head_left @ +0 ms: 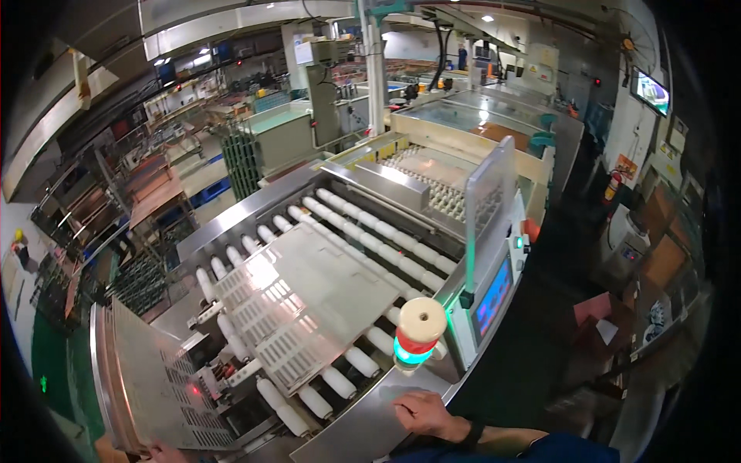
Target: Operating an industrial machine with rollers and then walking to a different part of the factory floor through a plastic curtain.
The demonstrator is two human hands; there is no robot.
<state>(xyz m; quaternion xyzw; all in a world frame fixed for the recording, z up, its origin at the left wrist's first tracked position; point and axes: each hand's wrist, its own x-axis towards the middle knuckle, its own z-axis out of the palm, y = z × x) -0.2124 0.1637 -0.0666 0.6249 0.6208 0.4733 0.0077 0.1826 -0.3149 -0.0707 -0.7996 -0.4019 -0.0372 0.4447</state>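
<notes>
A flat, pale grey panel with rows of slots along one side [309, 285] lies on the white rollers [378, 241] of a conveyor in front of me. My right hand [423, 413] rests with curled fingers on the conveyor's steel edge [363, 428], just below a signal lamp [417, 339] with a cream top and red and green bands. No object shows in it. At the bottom left, a sliver of my left hand [164, 454] is by the lower end of a stack of similar upright panels [143, 370]. Its fingers are mostly hidden.
A clear upright shield [490, 208] and a blue control screen [494, 297] stand on the conveyor's right side. Beyond are the machine's covered sections [471, 116]. Metal racks [139, 285] fill the left. A fire extinguisher [613, 187] hangs by the right wall.
</notes>
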